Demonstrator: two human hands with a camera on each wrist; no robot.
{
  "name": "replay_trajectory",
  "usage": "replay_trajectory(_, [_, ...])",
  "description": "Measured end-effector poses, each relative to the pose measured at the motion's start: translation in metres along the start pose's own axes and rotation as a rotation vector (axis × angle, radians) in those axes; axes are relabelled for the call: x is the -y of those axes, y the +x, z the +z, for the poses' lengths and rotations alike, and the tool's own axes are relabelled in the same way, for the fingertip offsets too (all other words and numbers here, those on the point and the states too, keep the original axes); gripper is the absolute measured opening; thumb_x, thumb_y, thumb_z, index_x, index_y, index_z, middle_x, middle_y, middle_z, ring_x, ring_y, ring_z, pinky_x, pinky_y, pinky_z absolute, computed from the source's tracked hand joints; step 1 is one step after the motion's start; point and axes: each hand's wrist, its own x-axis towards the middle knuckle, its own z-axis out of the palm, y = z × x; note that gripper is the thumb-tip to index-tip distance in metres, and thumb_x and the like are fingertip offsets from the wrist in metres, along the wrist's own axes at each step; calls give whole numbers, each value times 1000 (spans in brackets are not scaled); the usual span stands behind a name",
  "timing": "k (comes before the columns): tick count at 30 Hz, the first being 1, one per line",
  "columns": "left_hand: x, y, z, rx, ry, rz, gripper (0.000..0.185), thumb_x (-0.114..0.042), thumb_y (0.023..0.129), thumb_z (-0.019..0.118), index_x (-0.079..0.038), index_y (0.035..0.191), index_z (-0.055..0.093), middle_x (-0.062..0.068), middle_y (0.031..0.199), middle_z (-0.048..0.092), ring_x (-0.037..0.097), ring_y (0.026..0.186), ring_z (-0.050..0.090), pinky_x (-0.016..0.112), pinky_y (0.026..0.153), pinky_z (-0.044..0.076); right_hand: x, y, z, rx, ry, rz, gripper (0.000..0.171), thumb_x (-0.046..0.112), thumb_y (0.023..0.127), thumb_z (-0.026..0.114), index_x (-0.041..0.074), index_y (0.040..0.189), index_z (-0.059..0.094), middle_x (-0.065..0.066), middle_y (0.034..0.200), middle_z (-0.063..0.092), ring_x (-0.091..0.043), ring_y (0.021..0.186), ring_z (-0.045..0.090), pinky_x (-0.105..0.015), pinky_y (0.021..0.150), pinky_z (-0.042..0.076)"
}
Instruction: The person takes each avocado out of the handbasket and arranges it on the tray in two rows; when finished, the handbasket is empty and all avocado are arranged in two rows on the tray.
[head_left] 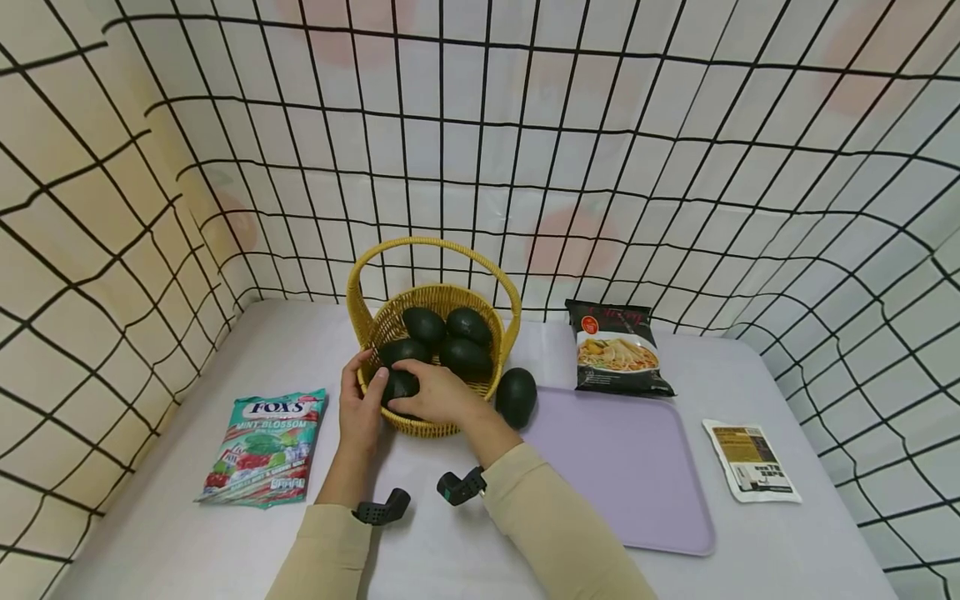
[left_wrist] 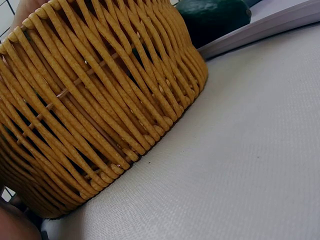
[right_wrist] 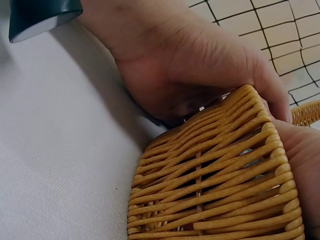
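tray [head_left: 622, 467] is seen right of the fingers | basket [head_left: 450, 304] rim is held by left hand [head_left: 360, 408] | front avocado [head_left: 401, 385] in basket is gripped by right hand [head_left: 438, 393] fingers | loose avocado [head_left: 517, 397] is laid just right of them

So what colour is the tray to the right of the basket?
Pale lilac; the tray shows best in the head view, right of the basket.

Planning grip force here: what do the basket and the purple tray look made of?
Basket: woven wicker or rattan-like strands, matte yellow, weave plain in both wrist views; possibly plastic imitation. Tray: smooth, matte lilac sheet with rounded corners, probably plastic or silicone.
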Motion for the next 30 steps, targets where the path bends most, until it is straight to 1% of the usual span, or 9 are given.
replay_trajectory(4, [-1,0,0,3,8,-5,53,-31,103,56,-21,152,38,2,169,27,24,159,22,47,129,21,-1,1,0,4,-12,-4,62,40,94,72,28,151,49,-7,147,60,-28,135,58,-51,113,46])
replay_trajectory(10, [0,2,0,4,24,-10,53,-31,103,56,-21,152,38,3,169,27,24,159,22,47,129,20,-1,1,1,-10,-50,-19,62,40,94,72,28,150,49,-7,146,61,-27,134,59,-50,113,47])
replay_trajectory(18, [2,5,-2,17,6,-34,54,-26,103,56,-17,153,37,7,169,25,27,159,19,49,130,18,-1,0,3,-37,-79,-62,61,37,93,73,24,149,51,-7,143,63,-26,131,62,-48,111,50])
replay_trajectory(21, [3,5,-3,21,2,-31,54,-25,103,55,-15,152,36,8,169,25,27,159,19,49,130,18,0,-2,2,-44,-91,-72,61,37,93,74,24,149,52,-6,143,64,-26,130,62,-47,110,50])
replay_trajectory(26, [1,3,-2,24,13,-14,54,-30,104,55,-19,153,36,4,169,25,24,159,18,48,130,19,1,-7,-1,-71,-97,-67,61,38,92,74,27,148,52,-7,143,63,-28,131,61,-49,109,51])
replay_trajectory(30, [1,1,-2,30,34,-2,54,-33,104,55,-22,153,35,3,170,23,24,160,18,49,129,20,2,-14,-6,-101,-102,-53,61,38,92,74,28,148,52,-7,147,59,-29,136,57,-52,110,49])
